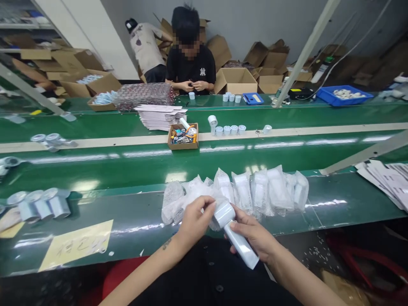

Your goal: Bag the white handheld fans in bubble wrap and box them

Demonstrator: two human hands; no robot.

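My right hand (255,236) is wrapped round the handle of a white hand-held device (234,233) with a round head, held over my lap at the table's near edge. My left hand (196,221) pinches a clear plastic bag (204,195) at the device's head; the bag's edge partly hides the head. Just beyond my hands, a row of several bagged white items (264,189) lies on the green table (127,221).
A yellow paper note (76,244) and several white devices (41,204) lie at left. A small cardboard box (183,136) and white cups (229,129) sit on the conveyor belt. A person in black (191,63) works opposite; paper sheets (385,178) lie at right.
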